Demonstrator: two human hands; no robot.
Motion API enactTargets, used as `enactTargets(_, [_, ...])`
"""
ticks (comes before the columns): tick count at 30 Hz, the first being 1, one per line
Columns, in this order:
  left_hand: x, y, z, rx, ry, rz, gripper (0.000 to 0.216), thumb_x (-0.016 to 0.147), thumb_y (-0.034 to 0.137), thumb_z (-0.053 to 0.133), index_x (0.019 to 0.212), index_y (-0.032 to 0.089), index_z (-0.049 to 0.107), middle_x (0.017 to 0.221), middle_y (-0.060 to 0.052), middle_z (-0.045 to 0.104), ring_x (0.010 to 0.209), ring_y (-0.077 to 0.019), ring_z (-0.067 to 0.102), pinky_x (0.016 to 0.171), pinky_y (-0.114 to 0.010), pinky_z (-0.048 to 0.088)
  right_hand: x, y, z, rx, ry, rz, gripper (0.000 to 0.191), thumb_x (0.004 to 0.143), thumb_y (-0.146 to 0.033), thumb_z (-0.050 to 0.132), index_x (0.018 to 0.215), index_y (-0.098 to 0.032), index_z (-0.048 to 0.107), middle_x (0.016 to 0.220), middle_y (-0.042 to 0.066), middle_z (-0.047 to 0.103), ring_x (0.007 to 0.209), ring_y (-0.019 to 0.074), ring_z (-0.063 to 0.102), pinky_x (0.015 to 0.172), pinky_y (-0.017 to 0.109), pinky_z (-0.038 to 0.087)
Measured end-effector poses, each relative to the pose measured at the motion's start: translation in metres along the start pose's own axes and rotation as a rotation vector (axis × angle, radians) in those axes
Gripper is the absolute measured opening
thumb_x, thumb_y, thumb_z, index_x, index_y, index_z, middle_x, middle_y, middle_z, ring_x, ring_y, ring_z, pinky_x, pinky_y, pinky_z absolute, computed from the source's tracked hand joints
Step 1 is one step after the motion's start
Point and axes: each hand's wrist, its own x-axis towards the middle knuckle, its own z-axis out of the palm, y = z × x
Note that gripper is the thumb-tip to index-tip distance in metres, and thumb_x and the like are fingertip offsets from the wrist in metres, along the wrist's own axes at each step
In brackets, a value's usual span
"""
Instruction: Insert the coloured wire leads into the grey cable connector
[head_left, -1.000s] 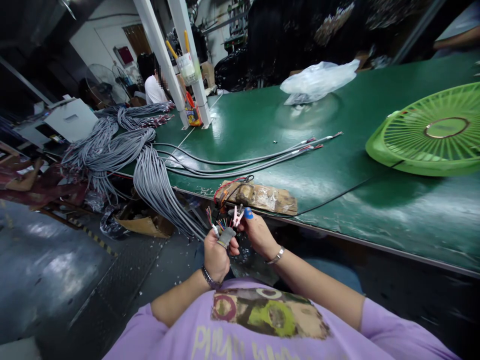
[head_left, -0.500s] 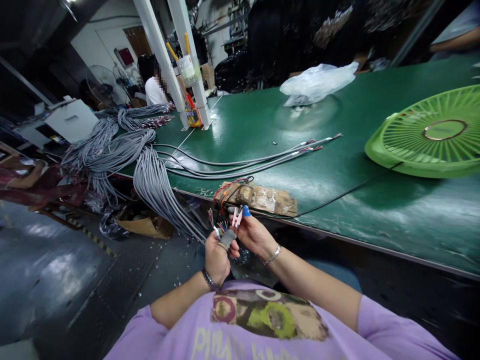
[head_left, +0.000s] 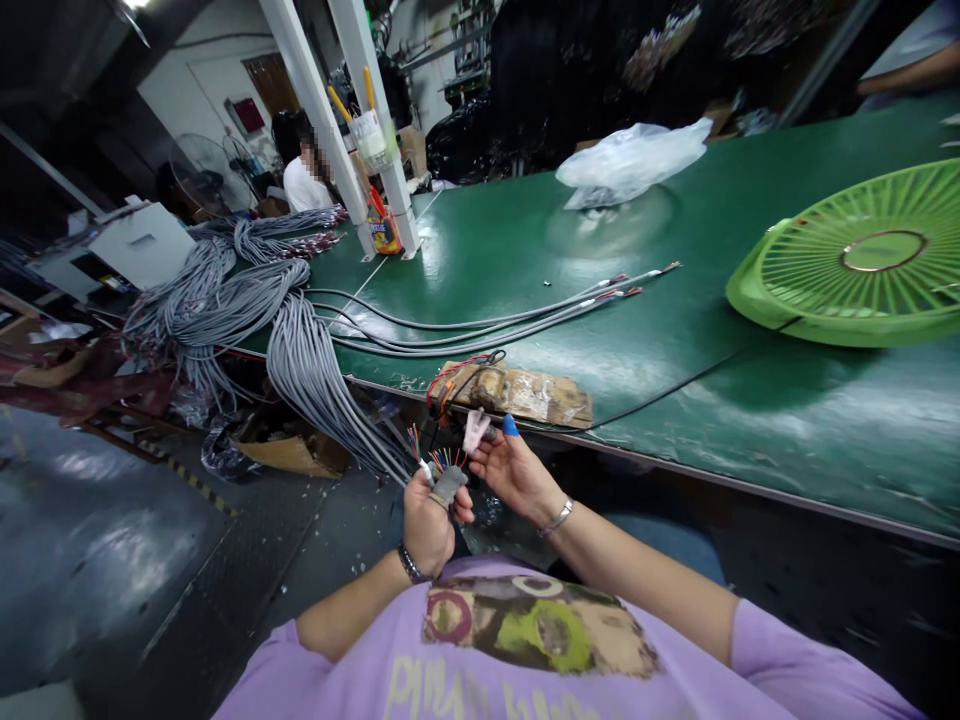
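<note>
My left hand (head_left: 429, 525) is closed around the ends of grey cables (head_left: 386, 455), a grey cover on its thumb. Fanned-out thin coloured wires (head_left: 446, 460) stick up from the grip, beside a second wire bunch (head_left: 415, 440) with a white wrap. My right hand (head_left: 521, 475) is just to the right, a blue cover on its raised thumb and a grey one on a fingertip. A pale pink clothespin (head_left: 475, 430) is at its fingertips, seemingly held there, slightly blurred. The exact contact with the clothespin is partly hidden.
A taped wooden block (head_left: 536, 396) with red and black leads lies at the bench edge. Looped grey cables (head_left: 225, 300) fill the left of the green bench (head_left: 465, 245). A green fan (head_left: 847, 270), plastic bag (head_left: 630, 165) and white posts (head_left: 379, 130) stand farther off. A person (head_left: 304, 180) sits behind.
My right hand has drawn slightly right, its thumb now farther from the clothespin. The wires in my left hand show more spread. My left hand has shifted slightly left and down, keeping its grip.
</note>
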Motion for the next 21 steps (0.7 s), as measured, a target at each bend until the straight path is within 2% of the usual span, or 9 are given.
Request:
enactTargets(3, [-0.002, -0.001, -0.004, -0.001, -0.003, 0.005, 0.035, 0.061, 0.045, 0.070, 0.069, 0.016, 0.053, 0.046, 0.003, 0.057, 0.032, -0.0077, 0.047, 0.033, -0.018, 0.033, -0.006, 0.003, -0.008, -0.045, -0.010, 0.026, 0.035, 0.071, -0.054, 0.064, 0.073, -0.019, 0.062, 0.074, 0.002, 0.063, 0.065, 0.0123, 0.055, 0.062, 0.025, 0.043])
enactTargets(6, [-0.002, -0.004, -0.007, 0.010, 0.001, 0.009, 0.033, 0.062, 0.043, 0.070, 0.070, 0.016, 0.054, 0.046, 0.004, 0.057, 0.033, -0.0075, 0.047, 0.033, -0.018, 0.032, -0.016, 0.005, -0.009, -0.160, -0.093, 0.009, 0.028, 0.069, -0.044, 0.070, 0.077, -0.018, 0.064, 0.074, 0.002, 0.062, 0.063, 0.0116, 0.053, 0.061, 0.025, 0.042])
enactTargets(9, [-0.002, -0.007, -0.008, 0.027, -0.002, 0.017, 0.032, 0.062, 0.043, 0.070, 0.070, 0.016, 0.054, 0.047, 0.004, 0.056, 0.032, -0.0069, 0.047, 0.033, -0.017, 0.031, -0.026, 0.005, -0.003, -0.359, -0.162, -0.049, 0.025, 0.067, -0.037, 0.074, 0.079, -0.016, 0.064, 0.071, 0.001, 0.060, 0.059, 0.0098, 0.048, 0.059, 0.025, 0.039])
enactTargets(13, [-0.002, -0.008, -0.008, 0.060, -0.016, 0.023, 0.033, 0.063, 0.043, 0.071, 0.070, 0.016, 0.053, 0.047, 0.005, 0.056, 0.032, -0.0066, 0.047, 0.034, -0.017, 0.031, -0.031, 0.003, 0.009, -0.590, -0.133, -0.144, 0.025, 0.064, -0.036, 0.075, 0.075, -0.016, 0.065, 0.063, 0.000, 0.059, 0.056, 0.0097, 0.045, 0.053, 0.024, 0.034])
enactTargets(16, [-0.003, -0.007, -0.008, 0.078, -0.041, 0.029, 0.032, 0.065, 0.042, 0.070, 0.070, 0.016, 0.052, 0.048, 0.004, 0.057, 0.033, -0.0068, 0.048, 0.034, -0.017, 0.032, -0.031, 0.003, 0.011, -0.609, -0.118, -0.150, 0.025, 0.065, -0.038, 0.073, 0.069, -0.016, 0.063, 0.057, -0.001, 0.057, 0.052, 0.0097, 0.044, 0.051, 0.025, 0.034])
enactTargets(21, [-0.005, -0.005, -0.008, 0.073, -0.063, 0.053, 0.031, 0.068, 0.040, 0.069, 0.073, 0.016, 0.052, 0.054, 0.003, 0.061, 0.036, -0.0075, 0.051, 0.036, -0.017, 0.032, -0.029, 0.005, 0.007, -0.492, -0.120, -0.089, 0.020, 0.065, -0.035, 0.072, 0.065, -0.018, 0.061, 0.053, -0.001, 0.056, 0.049, 0.0111, 0.047, 0.049, 0.026, 0.036])
